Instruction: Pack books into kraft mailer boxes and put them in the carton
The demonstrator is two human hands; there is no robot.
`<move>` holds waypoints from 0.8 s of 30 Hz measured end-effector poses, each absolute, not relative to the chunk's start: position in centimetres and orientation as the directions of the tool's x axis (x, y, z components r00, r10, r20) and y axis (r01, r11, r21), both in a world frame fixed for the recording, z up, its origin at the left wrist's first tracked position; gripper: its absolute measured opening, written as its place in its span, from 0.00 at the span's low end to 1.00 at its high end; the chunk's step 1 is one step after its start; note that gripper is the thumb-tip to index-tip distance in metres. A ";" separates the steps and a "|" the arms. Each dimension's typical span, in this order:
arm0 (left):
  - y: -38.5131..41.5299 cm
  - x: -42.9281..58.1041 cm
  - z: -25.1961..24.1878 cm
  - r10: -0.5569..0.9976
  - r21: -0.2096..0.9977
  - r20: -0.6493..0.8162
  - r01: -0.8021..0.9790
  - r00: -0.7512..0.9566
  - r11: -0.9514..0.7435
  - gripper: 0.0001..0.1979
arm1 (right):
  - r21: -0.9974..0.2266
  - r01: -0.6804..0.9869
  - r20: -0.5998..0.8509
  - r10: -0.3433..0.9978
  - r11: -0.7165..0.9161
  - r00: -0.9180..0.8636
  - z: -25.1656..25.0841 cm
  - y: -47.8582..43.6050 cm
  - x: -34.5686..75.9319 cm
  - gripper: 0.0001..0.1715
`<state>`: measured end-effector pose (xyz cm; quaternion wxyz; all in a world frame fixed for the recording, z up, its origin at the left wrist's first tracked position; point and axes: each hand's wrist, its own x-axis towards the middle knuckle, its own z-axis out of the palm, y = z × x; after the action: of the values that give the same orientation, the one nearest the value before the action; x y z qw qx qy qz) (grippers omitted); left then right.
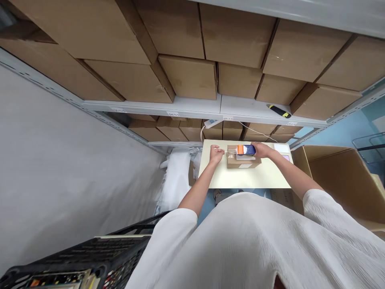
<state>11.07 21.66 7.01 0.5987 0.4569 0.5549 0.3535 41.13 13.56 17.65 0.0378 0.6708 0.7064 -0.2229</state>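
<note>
A small closed cardboard box (pixel 240 163) sits on the pale table (pixel 222 178), with white labels on it. Over its top, my right hand (pixel 260 149) grips an orange-and-blue tape dispenser (pixel 246 149) by its blue end. A thin clear strip of tape (pixel 231 151) reaches from the orange end toward the left. At the strip's far end, just past the box's left edge, my left hand (pixel 216 154) is closed, pinching it between thumb and fingers. The dispenser partly hides the box top.
Grey shelves (pixel 195 105) packed with cardboard boxes (pixel 189 76) stand in front, above the table. A black-and-yellow utility knife (pixel 279 111) lies on one. A large open carton (pixel 339 180) is at right, white wrapping material (pixel 176 172) at left, and a black crate (pixel 120 257) lower left.
</note>
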 end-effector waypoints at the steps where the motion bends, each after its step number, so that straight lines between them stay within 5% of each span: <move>1: 21.6 11.0 6.5 0.929 0.937 -0.348 0.077 0.129 0.341 0.25 | -0.238 0.971 -0.360 0.928 0.011 -0.099 17.7 13.7 40.8 0.24; 16: 21.0 12.2 -0.8 0.885 0.886 -0.457 -0.044 0.085 0.462 0.23 | 0.067 0.997 -0.511 0.859 0.048 -0.007 19.8 16.2 36.0 0.25; 24: 19.8 13.9 -2.1 0.902 0.905 -0.416 -0.045 0.115 0.423 0.19 | 0.103 0.994 -0.534 0.845 0.044 0.018 20.2 16.2 35.4 0.24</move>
<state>13.86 19.80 -2.09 0.6380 0.3882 0.5519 0.3711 35.43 16.17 20.16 0.2360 0.6733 0.6828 -0.1572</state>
